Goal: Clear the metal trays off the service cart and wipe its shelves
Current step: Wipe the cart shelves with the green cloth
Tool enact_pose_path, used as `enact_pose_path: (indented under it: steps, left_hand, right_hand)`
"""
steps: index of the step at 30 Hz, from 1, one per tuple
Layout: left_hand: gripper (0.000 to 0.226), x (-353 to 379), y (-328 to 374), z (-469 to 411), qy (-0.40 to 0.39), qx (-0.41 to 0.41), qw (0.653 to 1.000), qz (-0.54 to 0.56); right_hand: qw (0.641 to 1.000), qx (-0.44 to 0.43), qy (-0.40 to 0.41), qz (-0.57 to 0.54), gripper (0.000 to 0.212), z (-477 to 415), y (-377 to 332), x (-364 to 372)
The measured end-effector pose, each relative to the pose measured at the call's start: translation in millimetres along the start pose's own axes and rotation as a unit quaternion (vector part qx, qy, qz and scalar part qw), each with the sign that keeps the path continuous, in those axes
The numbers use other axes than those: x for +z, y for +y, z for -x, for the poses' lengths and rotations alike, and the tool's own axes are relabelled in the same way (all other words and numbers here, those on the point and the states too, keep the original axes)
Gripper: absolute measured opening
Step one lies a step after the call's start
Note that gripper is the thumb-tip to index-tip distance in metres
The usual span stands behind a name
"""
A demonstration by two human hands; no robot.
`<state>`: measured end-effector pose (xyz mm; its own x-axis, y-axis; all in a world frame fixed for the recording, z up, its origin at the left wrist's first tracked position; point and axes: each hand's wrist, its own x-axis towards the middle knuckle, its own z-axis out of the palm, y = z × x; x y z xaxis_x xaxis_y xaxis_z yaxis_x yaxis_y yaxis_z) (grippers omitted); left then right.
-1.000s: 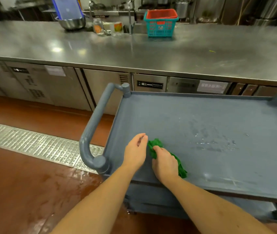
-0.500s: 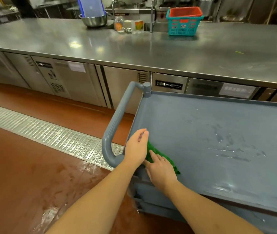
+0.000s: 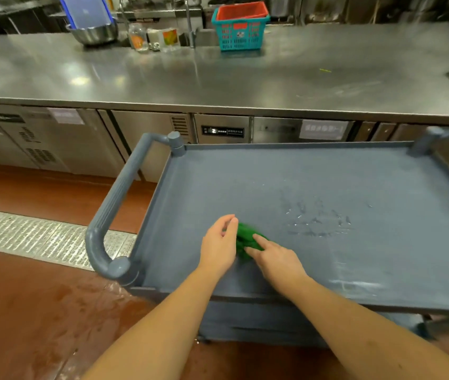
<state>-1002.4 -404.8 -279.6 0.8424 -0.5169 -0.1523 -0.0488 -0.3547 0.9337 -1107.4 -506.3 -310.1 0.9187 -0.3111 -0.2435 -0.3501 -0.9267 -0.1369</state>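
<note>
The grey service cart's top shelf (image 3: 313,171) lies in front of me with no trays on it. A crumpled green cloth (image 3: 245,239) rests on its near left part. My left hand (image 3: 219,248) curls against the cloth's left side, fingers bent around it. My right hand (image 3: 275,259) presses on the cloth from the right with its fingers spread over it. Wet streaks (image 3: 316,218) shine on the shelf right of the cloth. A lower shelf (image 3: 259,319) shows under the near edge.
The cart's grey handle (image 3: 113,207) loops out at the left. Behind the cart runs a long steel counter (image 3: 217,75) with a teal basket (image 3: 239,28), a metal bowl (image 3: 91,32) and jars. A metal floor drain grate (image 3: 34,237) crosses the red floor.
Both hands and the green cloth have moved away from the shelf's near left corner toward its middle. The view has swung back to the right.
</note>
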Motion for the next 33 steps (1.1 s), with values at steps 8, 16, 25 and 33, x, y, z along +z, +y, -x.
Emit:
enact_pose_path:
  steps: [8,16,25,33]
  left_hand:
    - [0.029,114.3,32.0,21.3,-0.078,0.035,0.996,-0.022]
    - [0.029,201.1,55.8,50.7,-0.142,0.042,0.988,-0.044]
    - [0.032,202.6,60.6,71.3,-0.156,0.029,0.986,-0.054]
    - [0.033,110.0,30.3,73.1,-0.108,0.011,0.994,-0.029]
  right_hand:
    - [0.984,0.169,0.054,-0.018,0.046,73.1,143.6,2.7]
    - [0.945,0.306,0.105,-0.052,0.052,164.8,257.0,1.2]
    - [0.908,0.374,0.154,-0.111,0.037,173.7,250.5,3.0]
    - [0.905,0.378,0.161,-0.109,0.043,143.7,142.4,10.9]
